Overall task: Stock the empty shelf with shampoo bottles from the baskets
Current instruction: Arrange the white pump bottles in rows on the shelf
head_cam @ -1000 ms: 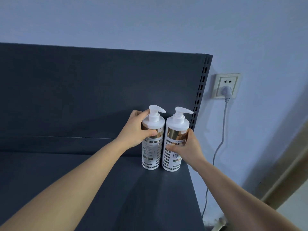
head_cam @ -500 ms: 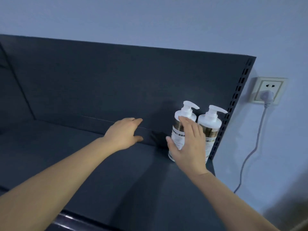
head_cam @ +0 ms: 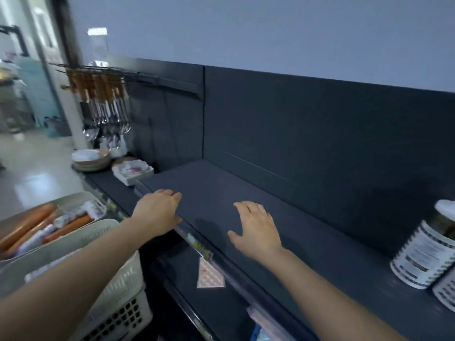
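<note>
At eight o'clock, nearest, white baskets (head_cam: 115,286) sit within reach. Both hands hover empty: left hand (head_cam: 157,212) at the shelf (head_cam: 307,242) lip, right hand (head_cam: 256,230) spread wide above it. Shampoo bottles (head_cam: 426,252) stand at three o'clock, leaving room.

Hanging wood-handled utensils (head_cam: 103,104), stacked plates (head_cam: 90,158), a white square dish (head_cam: 133,171), pale wall (head_cam: 270,30).

Matt dark shelf (head_cam: 246,193) (metal, apparently); ribbed white plastic basket (head_cam: 118,286).
</note>
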A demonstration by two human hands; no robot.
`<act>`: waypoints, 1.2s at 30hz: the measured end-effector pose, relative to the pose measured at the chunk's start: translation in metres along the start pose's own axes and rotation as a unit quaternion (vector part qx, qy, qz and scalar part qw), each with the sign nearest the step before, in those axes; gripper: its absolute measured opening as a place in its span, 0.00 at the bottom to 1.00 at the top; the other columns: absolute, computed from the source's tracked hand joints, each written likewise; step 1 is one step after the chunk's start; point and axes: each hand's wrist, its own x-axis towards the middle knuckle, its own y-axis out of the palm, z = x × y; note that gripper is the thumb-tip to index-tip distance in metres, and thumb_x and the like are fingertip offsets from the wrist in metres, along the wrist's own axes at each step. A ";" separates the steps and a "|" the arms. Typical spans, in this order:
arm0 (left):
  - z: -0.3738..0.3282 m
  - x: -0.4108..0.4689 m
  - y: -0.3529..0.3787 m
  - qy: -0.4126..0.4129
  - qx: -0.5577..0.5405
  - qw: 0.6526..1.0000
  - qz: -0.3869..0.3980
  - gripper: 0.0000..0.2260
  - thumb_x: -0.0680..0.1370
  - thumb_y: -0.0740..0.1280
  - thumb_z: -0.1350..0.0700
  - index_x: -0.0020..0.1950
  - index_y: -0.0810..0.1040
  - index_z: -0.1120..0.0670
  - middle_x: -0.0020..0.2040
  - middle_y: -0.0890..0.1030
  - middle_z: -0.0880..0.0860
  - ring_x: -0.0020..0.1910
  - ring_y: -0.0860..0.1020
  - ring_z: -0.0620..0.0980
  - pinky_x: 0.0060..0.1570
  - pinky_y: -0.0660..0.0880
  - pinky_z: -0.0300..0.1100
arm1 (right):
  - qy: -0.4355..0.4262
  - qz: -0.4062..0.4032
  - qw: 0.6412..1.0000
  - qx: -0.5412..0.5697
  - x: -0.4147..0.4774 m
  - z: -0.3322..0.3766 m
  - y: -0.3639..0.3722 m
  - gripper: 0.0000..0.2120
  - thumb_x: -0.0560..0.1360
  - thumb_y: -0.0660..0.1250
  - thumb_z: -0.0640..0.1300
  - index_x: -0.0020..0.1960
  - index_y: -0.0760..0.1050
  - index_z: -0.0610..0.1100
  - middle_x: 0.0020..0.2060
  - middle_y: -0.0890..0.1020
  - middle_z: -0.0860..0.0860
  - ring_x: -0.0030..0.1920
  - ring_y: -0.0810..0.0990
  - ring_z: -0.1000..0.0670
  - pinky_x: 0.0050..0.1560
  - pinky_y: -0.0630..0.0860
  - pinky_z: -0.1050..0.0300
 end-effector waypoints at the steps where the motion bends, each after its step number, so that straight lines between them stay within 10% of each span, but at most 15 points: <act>1: 0.020 -0.008 0.005 -0.016 0.006 1.000 0.005 0.25 0.77 0.65 0.44 0.71 0.67 0.53 0.65 0.74 0.52 0.66 0.71 0.53 0.58 0.73 0.47 | -0.011 0.011 1.000 0.002 0.009 0.017 0.009 0.33 0.78 0.65 0.53 0.77 0.57 0.46 0.74 0.64 0.50 0.75 0.58 0.48 0.75 0.56 0.51; 17: 0.261 -0.076 0.099 -0.167 0.005 0.984 0.064 0.20 0.76 0.68 0.47 0.66 0.73 0.49 0.60 0.78 0.51 0.58 0.77 0.52 0.42 0.71 0.45 | -0.110 0.142 0.983 0.026 0.124 0.249 0.159 0.31 0.77 0.66 0.53 0.75 0.60 0.46 0.72 0.67 0.49 0.73 0.63 0.46 0.72 0.62 0.50; 36: 0.346 -0.041 0.258 -0.255 -0.089 0.941 0.205 0.14 0.76 0.68 0.51 0.60 0.75 0.53 0.57 0.79 0.53 0.54 0.78 0.54 0.44 0.72 0.45 | -0.090 0.376 0.922 0.026 0.197 0.286 0.339 0.30 0.76 0.66 0.53 0.74 0.63 0.46 0.72 0.69 0.48 0.72 0.66 0.45 0.68 0.67 0.49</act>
